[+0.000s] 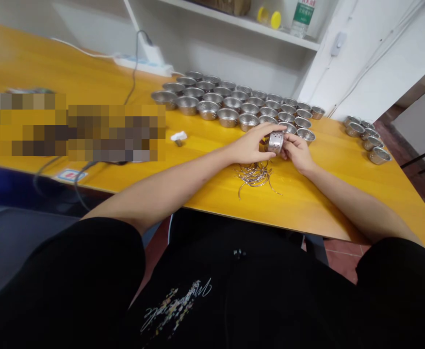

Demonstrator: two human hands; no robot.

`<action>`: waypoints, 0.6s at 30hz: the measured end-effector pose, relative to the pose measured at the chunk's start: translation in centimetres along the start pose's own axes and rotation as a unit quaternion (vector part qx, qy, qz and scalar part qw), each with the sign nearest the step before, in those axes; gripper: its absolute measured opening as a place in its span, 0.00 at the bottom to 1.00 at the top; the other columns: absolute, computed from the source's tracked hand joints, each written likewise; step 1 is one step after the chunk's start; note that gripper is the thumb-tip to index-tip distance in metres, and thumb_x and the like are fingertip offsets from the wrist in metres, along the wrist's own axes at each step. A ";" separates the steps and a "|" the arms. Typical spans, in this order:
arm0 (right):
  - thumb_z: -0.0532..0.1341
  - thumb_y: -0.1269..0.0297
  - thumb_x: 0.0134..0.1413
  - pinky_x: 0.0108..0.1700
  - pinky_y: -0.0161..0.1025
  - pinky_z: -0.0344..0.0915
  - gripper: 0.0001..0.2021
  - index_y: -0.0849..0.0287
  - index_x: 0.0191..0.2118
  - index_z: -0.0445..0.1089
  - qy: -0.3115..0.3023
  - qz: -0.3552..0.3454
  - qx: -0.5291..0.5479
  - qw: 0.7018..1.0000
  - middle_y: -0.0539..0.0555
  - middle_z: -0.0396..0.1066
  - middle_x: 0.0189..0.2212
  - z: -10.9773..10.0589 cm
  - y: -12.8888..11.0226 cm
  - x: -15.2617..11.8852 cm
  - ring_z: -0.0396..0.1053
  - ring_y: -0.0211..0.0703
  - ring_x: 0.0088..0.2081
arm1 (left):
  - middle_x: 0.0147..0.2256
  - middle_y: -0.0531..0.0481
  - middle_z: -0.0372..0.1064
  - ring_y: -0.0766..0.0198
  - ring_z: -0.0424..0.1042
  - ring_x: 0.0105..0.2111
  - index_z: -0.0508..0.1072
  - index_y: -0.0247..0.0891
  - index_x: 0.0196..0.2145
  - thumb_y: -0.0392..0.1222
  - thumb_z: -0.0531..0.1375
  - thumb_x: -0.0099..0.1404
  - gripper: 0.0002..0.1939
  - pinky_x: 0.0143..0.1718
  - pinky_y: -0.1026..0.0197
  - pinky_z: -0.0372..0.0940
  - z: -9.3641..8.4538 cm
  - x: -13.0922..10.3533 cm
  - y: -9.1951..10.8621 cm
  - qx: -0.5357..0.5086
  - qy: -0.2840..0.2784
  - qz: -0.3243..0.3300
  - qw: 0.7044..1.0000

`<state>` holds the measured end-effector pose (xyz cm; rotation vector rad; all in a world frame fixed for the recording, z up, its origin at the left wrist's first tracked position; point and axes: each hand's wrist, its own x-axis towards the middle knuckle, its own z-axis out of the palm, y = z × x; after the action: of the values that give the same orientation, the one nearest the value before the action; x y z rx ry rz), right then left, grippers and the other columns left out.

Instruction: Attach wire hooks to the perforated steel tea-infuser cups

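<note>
Between my two hands is a small perforated metal cup (pixel 275 141), tipped on its side above the table. The fingers and thumb of my left hand (pixel 253 143) wrap its left side and rim. At its right side, my right hand (pixel 297 151) has its fingers closed against the cup; whether they also pinch something small there is hidden. Just below the hands lies a loose pile of thin, bent metal wires (pixel 254 175). Several rows of similar perforated metal cups (pixel 228 116) stand upright behind my hands.
Another group of metal cups (pixel 373 142) stands near the table's right edge. On the yellow table (pixel 205 179) are a small white scrap (pixel 178 136), a white power strip (pixel 143 64) and dark cables. A shelf (pixel 249 26) with a bottle (pixel 303 18) runs along the back.
</note>
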<state>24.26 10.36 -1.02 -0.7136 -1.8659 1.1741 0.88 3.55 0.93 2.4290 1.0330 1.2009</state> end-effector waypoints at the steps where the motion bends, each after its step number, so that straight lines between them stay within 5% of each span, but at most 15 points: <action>1: 0.74 0.35 0.61 0.29 0.43 0.67 0.23 0.48 0.36 0.71 0.007 0.001 0.015 1.000 0.45 0.67 0.22 0.0 0.1 0.1 0.63 0.42 0.24 | 0.71 0.40 0.75 0.37 0.74 0.72 0.70 0.53 0.78 0.43 0.71 0.62 0.47 0.78 0.31 0.67 0.0 0.0 0.1 -0.006 -0.004 0.005 1.000; 8: 0.78 0.38 0.52 0.30 0.47 0.76 0.26 0.48 0.40 0.69 0.097 -0.020 0.012 0.995 0.51 0.77 0.38 0.3 0.3 0.3 0.71 0.43 0.29 | 0.74 0.36 0.73 0.38 0.76 0.72 0.69 0.47 0.77 0.48 0.70 0.67 0.42 0.77 0.34 0.69 0.5 -0.1 0.4 -0.045 -0.012 0.002 0.999; 13: 0.79 0.41 0.51 0.29 0.44 0.74 0.25 0.48 0.40 0.68 0.078 -0.016 0.004 0.997 0.49 0.73 0.34 0.3 0.0 0.1 0.70 0.41 0.28 | 0.75 0.38 0.72 0.39 0.74 0.73 0.69 0.47 0.76 0.45 0.70 0.68 0.40 0.77 0.35 0.68 0.5 0.0 -0.2 0.018 0.041 -0.043 0.998; 18: 0.79 0.33 0.54 0.29 0.42 0.72 0.28 0.48 0.42 0.72 0.040 -0.025 0.005 0.999 0.48 0.73 0.31 0.3 -0.5 -0.4 0.70 0.40 0.28 | 0.74 0.37 0.72 0.39 0.72 0.73 0.70 0.46 0.74 0.43 0.70 0.67 0.39 0.77 0.35 0.68 0.2 0.0 -0.5 0.029 0.065 -0.060 0.996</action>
<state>24.18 9.66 -0.74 -0.6940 -1.7997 1.1073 0.84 3.92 0.56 2.3199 1.2477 1.3210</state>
